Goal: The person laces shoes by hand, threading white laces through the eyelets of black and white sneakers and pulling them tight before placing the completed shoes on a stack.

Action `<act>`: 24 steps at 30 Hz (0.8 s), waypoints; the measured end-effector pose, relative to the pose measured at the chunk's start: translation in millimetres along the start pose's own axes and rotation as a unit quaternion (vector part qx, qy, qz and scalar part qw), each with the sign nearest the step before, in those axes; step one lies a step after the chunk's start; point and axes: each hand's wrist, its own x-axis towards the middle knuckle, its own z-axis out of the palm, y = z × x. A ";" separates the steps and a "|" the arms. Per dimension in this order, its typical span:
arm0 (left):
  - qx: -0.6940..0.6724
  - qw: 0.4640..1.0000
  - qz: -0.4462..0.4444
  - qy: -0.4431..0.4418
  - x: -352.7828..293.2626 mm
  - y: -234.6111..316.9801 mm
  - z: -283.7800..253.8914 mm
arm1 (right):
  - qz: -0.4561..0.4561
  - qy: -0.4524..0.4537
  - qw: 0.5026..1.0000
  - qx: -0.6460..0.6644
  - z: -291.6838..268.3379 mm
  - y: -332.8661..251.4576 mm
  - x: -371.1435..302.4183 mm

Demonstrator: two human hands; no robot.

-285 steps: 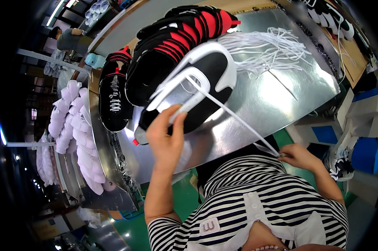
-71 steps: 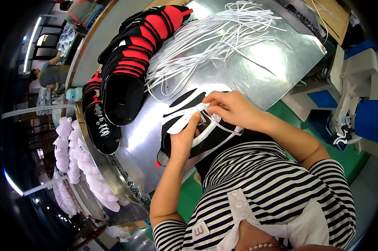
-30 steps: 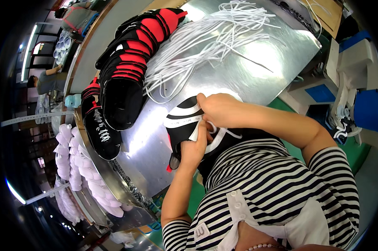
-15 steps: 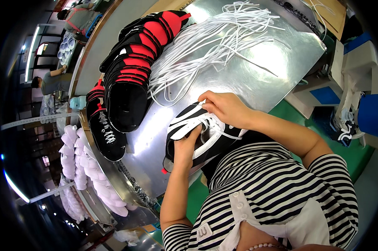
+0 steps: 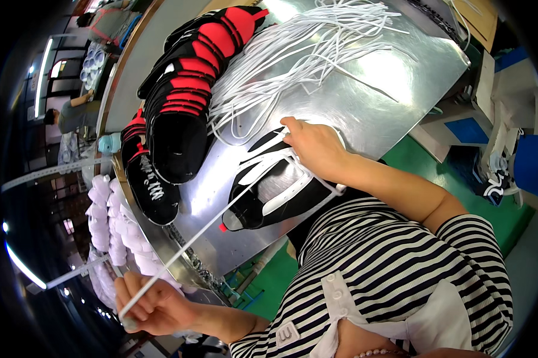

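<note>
Midway along the surface's [image 5: 400,122] near edge lies a black, white-banded shoe upper [image 5: 298,206] with a red heel tab [image 5: 223,227]. The left hand [image 5: 154,305] clenches its taut white lace [image 5: 191,240]; the right hand [image 5: 316,149] pinches its far side. A badge [image 5: 287,334] with one symbol marks the striped shirt [image 5: 388,256].

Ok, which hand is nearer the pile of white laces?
Right. The right hand is on the shoe, below the pile; the left hand, holding one lace, is far lower left.
</note>
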 end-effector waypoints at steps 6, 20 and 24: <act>0.853 0.476 0.039 -0.210 -10.1 -139.0 -80.7 | 0.001 0.045 0.993 0.108 -7.0 9.5 5.1; 0.841 0.533 -0.077 -0.046 -6.1 -157.4 -112.9 | 0.012 -0.120 0.974 0.192 -33.2 -12.4 -68.0; 0.847 0.520 -0.100 -0.054 -4.4 -156.6 -111.7 | 0.018 -0.138 0.976 0.166 -28.4 -9.2 -67.2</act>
